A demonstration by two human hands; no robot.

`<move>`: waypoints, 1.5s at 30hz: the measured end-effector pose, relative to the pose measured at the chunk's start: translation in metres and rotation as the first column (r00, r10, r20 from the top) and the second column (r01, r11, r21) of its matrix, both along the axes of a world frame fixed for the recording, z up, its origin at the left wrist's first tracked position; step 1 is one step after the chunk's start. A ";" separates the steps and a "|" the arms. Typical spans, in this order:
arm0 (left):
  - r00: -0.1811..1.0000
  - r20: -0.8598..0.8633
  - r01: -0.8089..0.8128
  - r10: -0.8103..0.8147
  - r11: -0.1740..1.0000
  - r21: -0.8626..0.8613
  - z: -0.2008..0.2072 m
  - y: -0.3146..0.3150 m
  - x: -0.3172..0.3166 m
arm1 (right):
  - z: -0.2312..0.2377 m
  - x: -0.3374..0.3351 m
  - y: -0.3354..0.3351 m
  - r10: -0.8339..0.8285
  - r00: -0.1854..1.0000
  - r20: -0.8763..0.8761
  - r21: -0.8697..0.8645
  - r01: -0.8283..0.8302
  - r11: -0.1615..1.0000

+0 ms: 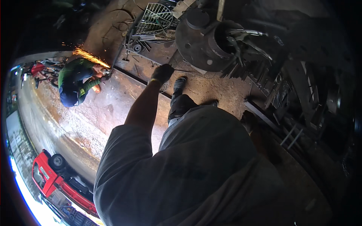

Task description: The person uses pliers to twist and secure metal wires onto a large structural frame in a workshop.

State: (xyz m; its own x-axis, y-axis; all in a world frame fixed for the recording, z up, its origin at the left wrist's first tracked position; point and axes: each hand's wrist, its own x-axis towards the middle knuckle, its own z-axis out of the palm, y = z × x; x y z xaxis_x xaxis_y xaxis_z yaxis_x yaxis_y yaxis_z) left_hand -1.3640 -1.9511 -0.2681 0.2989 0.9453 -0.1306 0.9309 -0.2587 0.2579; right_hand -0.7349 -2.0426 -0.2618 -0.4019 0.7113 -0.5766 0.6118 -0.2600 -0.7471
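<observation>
My left hand (163, 73), in a dark glove, is stretched forward over the metal table near its edge. Its fingers look closed, but the glove hides what they hold, if anything. A thin wire or rod (192, 73) runs off to the right beside it. Close by on the left lies a long dark metal bar (132, 76). My right hand (248, 121) hangs low at my side in deep shadow, near a long metal profile (261, 114). Its fingers are too dark to make out.
A large round metal plate (188, 45) with a pipe piece (218, 39) stands ahead. Past it lie a wire grille (154, 19) and loose rods. At left a crouching person (77, 81) works amid flying sparks (90, 56). A red vehicle (47, 175) stands behind left.
</observation>
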 end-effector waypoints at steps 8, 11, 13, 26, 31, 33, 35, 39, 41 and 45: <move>0.897 -0.115 -0.427 0.427 0.904 0.026 -0.087 0.080 -0.144 | 0.101 -0.123 -0.046 -0.451 0.892 0.043 -0.070 0.453 0.889; 0.847 -0.041 -0.530 0.530 0.834 -0.156 -0.043 0.111 -0.146 | 0.115 -0.144 -0.082 -0.573 0.803 0.166 -0.074 0.589 0.804; 0.733 -0.053 -0.659 0.678 0.689 -0.302 -0.030 0.133 -0.151 | 0.115 -0.156 -0.101 -0.587 0.785 0.200 -0.108 0.613 0.783; 0.626 -0.017 -0.774 0.780 0.618 -0.140 -0.067 0.146 -0.184 | 0.162 -0.185 -0.120 -0.659 0.596 0.459 -0.246 0.798 0.550; 0.731 0.032 -0.682 0.682 0.731 -0.004 -0.104 0.152 -0.208 | 0.152 -0.185 -0.109 -0.718 0.558 0.417 -0.284 0.830 0.480; 0.675 0.089 -0.732 0.732 0.680 -0.038 -0.089 0.154 -0.197 | 0.143 -0.179 -0.117 -0.735 0.576 0.357 -0.342 0.813 0.471; 0.801 0.057 -0.585 0.596 0.759 0.286 -0.156 0.148 -0.239 | 0.135 -0.170 -0.101 -0.777 0.521 0.353 -0.371 0.841 0.395; 0.865 -0.102 -0.429 0.491 0.830 0.356 -0.198 0.140 -0.271 | 0.124 -0.159 -0.095 -0.787 0.511 0.347 -0.393 0.841 0.373; 0.851 -0.182 -0.465 0.493 0.868 0.175 -0.188 0.146 -0.262 | 0.121 -0.162 -0.099 -0.795 0.510 0.328 -0.404 0.837 0.369; 0.871 -0.160 -0.439 0.464 0.882 0.169 -0.158 0.149 -0.252 | 0.123 -0.167 -0.098 -0.781 0.562 0.271 -0.452 0.791 0.412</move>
